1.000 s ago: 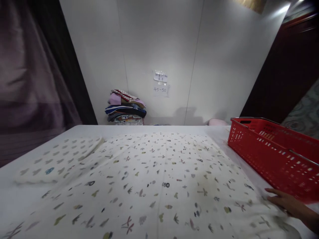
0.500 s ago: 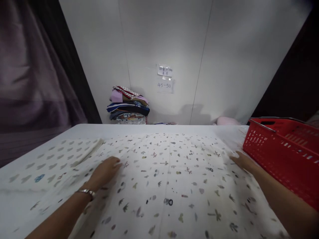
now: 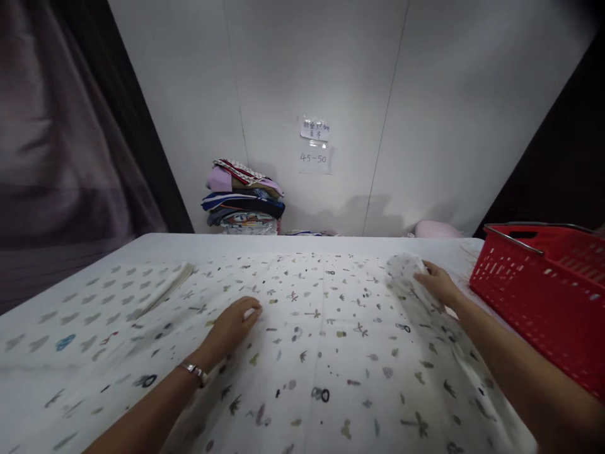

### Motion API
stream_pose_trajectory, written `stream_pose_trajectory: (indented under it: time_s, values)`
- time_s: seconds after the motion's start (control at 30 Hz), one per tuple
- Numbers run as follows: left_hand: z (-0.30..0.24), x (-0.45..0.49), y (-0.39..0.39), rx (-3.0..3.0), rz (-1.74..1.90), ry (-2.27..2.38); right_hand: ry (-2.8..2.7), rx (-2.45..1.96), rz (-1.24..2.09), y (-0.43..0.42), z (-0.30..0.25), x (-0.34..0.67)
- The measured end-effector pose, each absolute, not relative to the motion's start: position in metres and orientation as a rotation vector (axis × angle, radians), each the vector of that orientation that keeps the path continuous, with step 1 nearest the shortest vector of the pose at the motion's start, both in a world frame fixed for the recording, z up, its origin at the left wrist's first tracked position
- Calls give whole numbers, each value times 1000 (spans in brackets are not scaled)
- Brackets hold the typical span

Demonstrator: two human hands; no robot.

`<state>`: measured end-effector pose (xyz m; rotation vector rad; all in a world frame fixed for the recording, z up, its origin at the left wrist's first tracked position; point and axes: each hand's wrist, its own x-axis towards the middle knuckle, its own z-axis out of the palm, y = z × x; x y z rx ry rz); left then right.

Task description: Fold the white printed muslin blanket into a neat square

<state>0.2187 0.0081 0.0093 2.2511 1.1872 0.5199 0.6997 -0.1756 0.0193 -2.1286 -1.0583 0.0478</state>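
A large white cloth (image 3: 326, 353) printed with small palms, leaves and other motifs lies spread over the table in front of me. My right hand (image 3: 437, 284) grips its right edge, and the fabric there is raised and bunched. Over the left middle of the cloth is my left hand (image 3: 234, 328), fingers slightly curved and a small gap showing by the thumb; nothing is visible in it. A metal band (image 3: 195, 372) circles my left wrist. At the left lies a folded cloth (image 3: 108, 296) with grey cloud shapes, partly beside the printed one.
A red plastic basket (image 3: 543, 296) with a wire handle stands at the right, close to my right forearm. Stacked folded textiles (image 3: 243, 198) sit by the back wall. Paper signs (image 3: 316, 157) hang on the wall, and a purple curtain (image 3: 61, 157) hangs at left.
My right hand has moved inward and slightly up, lifting and folding over the cloth's right edge. My left hand has slid right across the cloth.
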Motion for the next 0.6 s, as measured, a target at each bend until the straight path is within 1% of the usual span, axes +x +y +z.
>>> stream_pose_trajectory:
  time_s: [0.07, 0.17, 0.23, 0.3, 0.37, 0.4, 0.5, 0.6]
  values:
    - [16, 226, -14, 2046, 550, 1131, -1266, -2011, 54, -186, 26, 655]
    - [20, 240, -56, 1533, 534, 1010, -1661, -1923, 83, -221, 24, 567]
    - [17, 245, -83, 1142, 501, 898, -1934, -1818, 237, -252, 18, 511]
    - [10, 246, -105, 863, 451, 801, -2165, -1642, 523, -278, 13, 472]
    - [2, 242, -123, 725, 428, 763, -2200, -1567, 690, -295, 12, 455]
    - [-2, 239, -130, 699, 426, 762, -2159, -1585, 715, -299, 12, 453]
    - [-9, 228, -150, 746, 461, 781, -1946, -1698, 699, -296, 16, 455]
    - [-12, 219, -166, 925, 544, 886, -1787, -1703, 696, -285, 16, 447]
